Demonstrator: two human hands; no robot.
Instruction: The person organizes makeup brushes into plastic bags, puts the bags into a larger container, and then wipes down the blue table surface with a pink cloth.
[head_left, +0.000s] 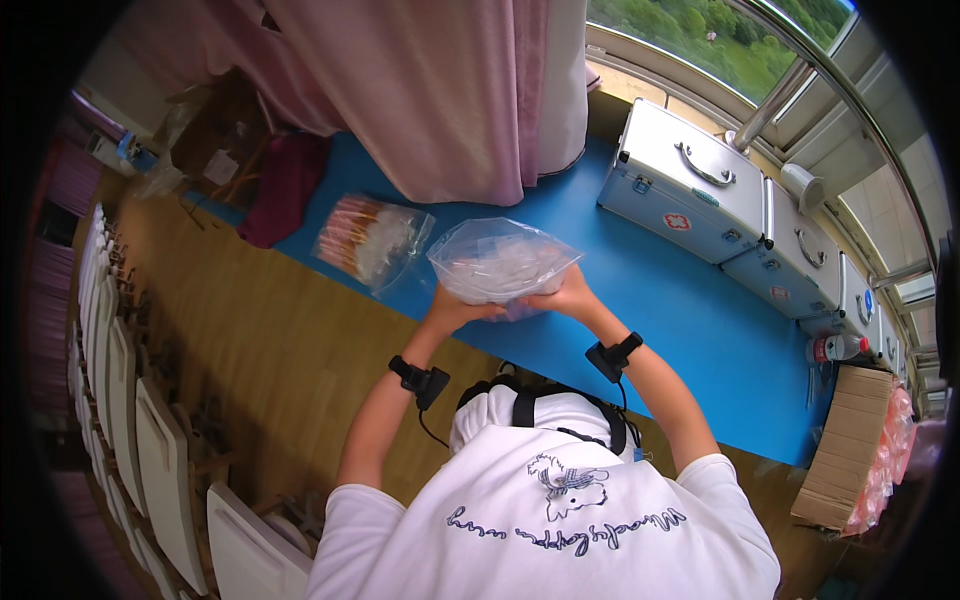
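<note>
A clear plastic zip bag (504, 259) with whitish, partly pink contents is held up over the blue table (675, 330). My left hand (456, 304) grips its lower left side, and my right hand (562, 291) grips its lower right side. The bag hides some of the fingers. Left of it on the table lies another clear bag (371, 240), holding pink, orange and white items in rows. Each forearm wears a black strap with a small device.
Silver aluminium cases (675, 195) line the window side. A capped bottle (836, 347) and a cardboard box (844, 446) with pink plastic-wrapped items are at right. Pink curtain (450, 97) hangs over the table's back. Dark red cloth (289, 184) and an open box (225, 142) lie left.
</note>
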